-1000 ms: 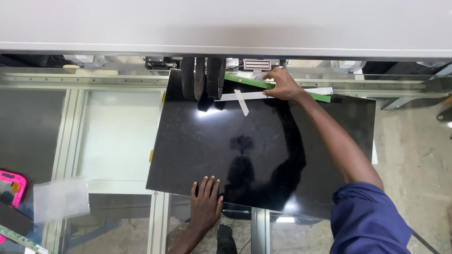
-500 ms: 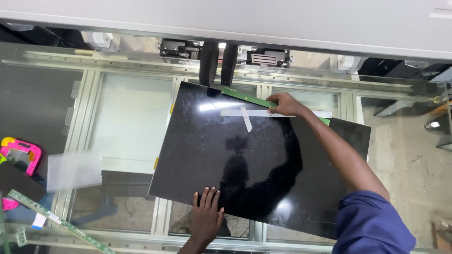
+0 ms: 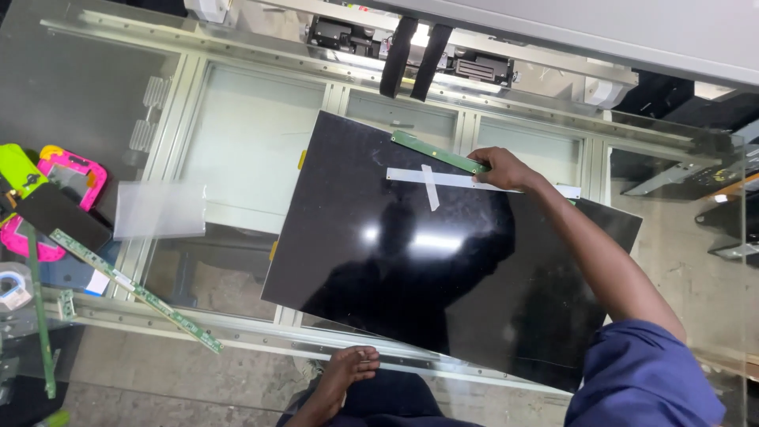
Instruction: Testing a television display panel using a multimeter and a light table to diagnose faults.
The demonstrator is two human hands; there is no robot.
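Observation:
A large glossy black display panel lies tilted on the glass-topped metal-frame table. A narrow green circuit strip runs along the panel's far edge, above a white tape strip. My right hand grips that far edge at the right end of the green strip, with the arm stretched across the panel. My left hand holds nothing and rests by the table's front rail, just off the panel's near edge.
Two black belts hang from the machine at the far side. A clear plastic sheet lies left of the panel. A long green circuit strip, pink and green items and a tape roll sit at the left.
The panel has slid toward me, away from the black belts, and turned slightly. My left hand has come off the panel and now sits at the table's front rail.

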